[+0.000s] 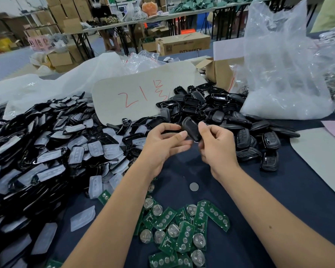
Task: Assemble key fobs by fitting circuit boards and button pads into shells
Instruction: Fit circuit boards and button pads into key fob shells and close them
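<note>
Black shell [191,128] held above the blue table [278,200], tilted, pinched at its right edge by the right hand [217,149]. Left hand [162,146] curled round a second dark piece, mostly hidden. Likely light, stiff, glossy and a bit slippery; best gripped by the rims. Pads [95,149] and shells heaped left, more shells [211,107] far, boards [184,235] near, thin and better held by the edges.

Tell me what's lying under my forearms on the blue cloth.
Green circuit boards with round silver coin cells lie heaped on the dark blue cloth; one loose coin cell sits apart. Whatever is directly beneath the arms is covered.
</note>
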Action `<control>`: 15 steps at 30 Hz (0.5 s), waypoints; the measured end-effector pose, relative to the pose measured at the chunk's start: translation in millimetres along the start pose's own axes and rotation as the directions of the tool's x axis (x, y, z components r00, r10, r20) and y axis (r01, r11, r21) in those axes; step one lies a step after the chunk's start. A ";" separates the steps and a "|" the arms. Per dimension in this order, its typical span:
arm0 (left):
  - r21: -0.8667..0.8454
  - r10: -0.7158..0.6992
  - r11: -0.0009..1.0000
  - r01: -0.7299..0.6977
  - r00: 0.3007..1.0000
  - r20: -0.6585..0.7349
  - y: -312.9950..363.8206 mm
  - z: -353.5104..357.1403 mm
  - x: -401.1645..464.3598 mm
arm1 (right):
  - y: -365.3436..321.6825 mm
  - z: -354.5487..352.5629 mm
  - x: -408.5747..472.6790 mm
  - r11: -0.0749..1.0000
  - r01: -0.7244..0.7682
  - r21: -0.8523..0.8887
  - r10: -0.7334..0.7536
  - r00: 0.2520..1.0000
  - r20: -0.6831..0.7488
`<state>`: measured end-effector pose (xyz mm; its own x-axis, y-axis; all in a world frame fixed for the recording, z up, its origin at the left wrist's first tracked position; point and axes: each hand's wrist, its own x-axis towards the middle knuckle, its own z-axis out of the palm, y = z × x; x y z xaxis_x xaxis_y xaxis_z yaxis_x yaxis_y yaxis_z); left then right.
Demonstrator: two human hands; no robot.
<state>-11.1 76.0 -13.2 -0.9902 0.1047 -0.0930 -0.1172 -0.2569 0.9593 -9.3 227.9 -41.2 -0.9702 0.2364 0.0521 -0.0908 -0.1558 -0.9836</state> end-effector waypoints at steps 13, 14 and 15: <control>0.454 0.261 0.863 -0.220 0.965 -0.029 0.6 1.7 6.0 | -5.6 1.9 -6.7 0.967 -0.017 0.254 0.061 0.985 -0.164; 0.546 0.318 0.804 -0.236 0.946 -0.059 2.4 -3.6 8.5 | -4.9 2.3 -7.0 0.981 -0.021 0.193 0.046 0.991 -0.125; 0.638 0.375 0.731 -0.243 0.924 -0.078 5.6 -10.0 10.6 | -4.8 2.0 -7.5 0.992 -0.024 0.127 0.034 0.996 -0.076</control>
<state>-23.1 66.0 -11.5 -0.9646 -0.0748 0.2530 0.2034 0.3999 0.8937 -2.0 225.0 -36.6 -0.9528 0.3036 0.0051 -0.0950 -0.2823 -0.9546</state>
